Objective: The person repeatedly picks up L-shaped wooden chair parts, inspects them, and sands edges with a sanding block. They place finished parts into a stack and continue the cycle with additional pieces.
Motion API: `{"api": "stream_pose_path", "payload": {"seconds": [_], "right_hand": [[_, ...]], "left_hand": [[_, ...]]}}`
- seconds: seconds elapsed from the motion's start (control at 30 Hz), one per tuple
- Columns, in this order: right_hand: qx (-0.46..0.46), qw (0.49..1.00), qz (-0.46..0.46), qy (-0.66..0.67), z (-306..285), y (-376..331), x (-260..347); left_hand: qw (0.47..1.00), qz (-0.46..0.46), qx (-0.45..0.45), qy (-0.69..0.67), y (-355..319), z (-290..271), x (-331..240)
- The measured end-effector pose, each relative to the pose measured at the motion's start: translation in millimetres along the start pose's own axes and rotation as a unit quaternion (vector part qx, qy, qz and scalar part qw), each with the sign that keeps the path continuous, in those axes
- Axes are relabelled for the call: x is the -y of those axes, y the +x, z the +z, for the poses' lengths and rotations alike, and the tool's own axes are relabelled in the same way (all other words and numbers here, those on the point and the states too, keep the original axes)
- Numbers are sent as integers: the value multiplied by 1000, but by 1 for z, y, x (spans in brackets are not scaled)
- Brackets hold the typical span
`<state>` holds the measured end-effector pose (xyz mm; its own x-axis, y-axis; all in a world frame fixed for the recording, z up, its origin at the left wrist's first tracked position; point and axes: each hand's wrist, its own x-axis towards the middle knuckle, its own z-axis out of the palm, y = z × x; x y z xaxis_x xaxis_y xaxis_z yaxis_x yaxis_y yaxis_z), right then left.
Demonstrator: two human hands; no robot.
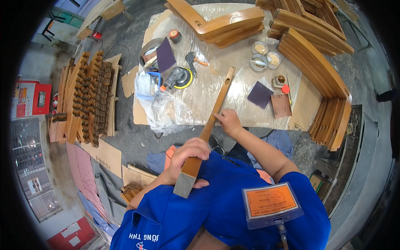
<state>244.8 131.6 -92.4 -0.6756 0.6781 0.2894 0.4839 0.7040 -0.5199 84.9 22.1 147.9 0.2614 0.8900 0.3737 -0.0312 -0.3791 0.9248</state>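
one view only, a fisheye worn on the head, looking steeply down. the person's blue shirt (216, 208) fills 6 o'clock, very near. the plastic-covered table (246, 104) sits near the centre, toward 12, farther off. the floor (133, 141) bends away at 9 and 3, and dark rim rings the picture.

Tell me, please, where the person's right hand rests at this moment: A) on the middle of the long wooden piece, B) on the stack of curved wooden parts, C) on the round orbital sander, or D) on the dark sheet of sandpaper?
A: the right hand presses on the middle of the long wooden piece, while the left hand grips its near end.
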Motion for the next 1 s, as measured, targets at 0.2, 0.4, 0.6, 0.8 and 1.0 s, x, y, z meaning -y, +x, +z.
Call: {"api": "stream_pose_path", "payload": {"seconds": [0.2,0.4,0.6,0.8,1.0], "right_hand": [[-39,998,38,-9,1,0,-3],[38,998,-28,50,1,-3,5],[-49,992,100,-52,-10,33,-33],[-170,929,324,51,-46,64,-107],[47,933,343,-101,-100,44,-142]], "left_hand": [[1000,2,0,-4,-1,-1,1],[1000,7,-2,-1,-1,0,3],[999,50,-15,2,-3,0,14],[993,-27,-116,-22,3,-10,-2],[964,-122,-236,3,31,-27,-55]]}}
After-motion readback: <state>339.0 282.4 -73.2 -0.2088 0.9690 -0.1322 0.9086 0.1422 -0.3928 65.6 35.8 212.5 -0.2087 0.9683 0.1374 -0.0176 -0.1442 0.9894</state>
